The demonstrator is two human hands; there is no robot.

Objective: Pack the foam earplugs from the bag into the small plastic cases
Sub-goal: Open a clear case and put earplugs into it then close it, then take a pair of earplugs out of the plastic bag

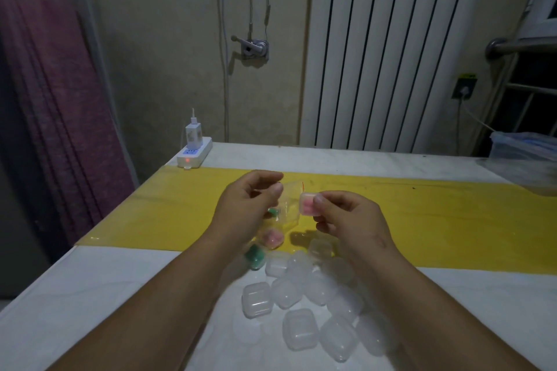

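My right hand point(346, 214) pinches a small clear case point(308, 203) with pink earplugs inside, held above the yellow mat. My left hand point(250, 205) has curled fingers and holds the clear plastic bag point(290, 205), which hangs between both hands; a green earplug point(273, 211) shows in the bag by my palm. On the table below lie a case with pink earplugs point(272, 237) and a case with green earplugs point(255, 256). Several empty clear cases point(298, 328) lie in a heap near me.
A yellow mat point(452, 220) crosses the white table point(105, 295). A white power strip with a charger point(194, 151) sits at the far left corner. A clear plastic bag or box point(524, 153) stands at the far right. A radiator lines the wall behind.
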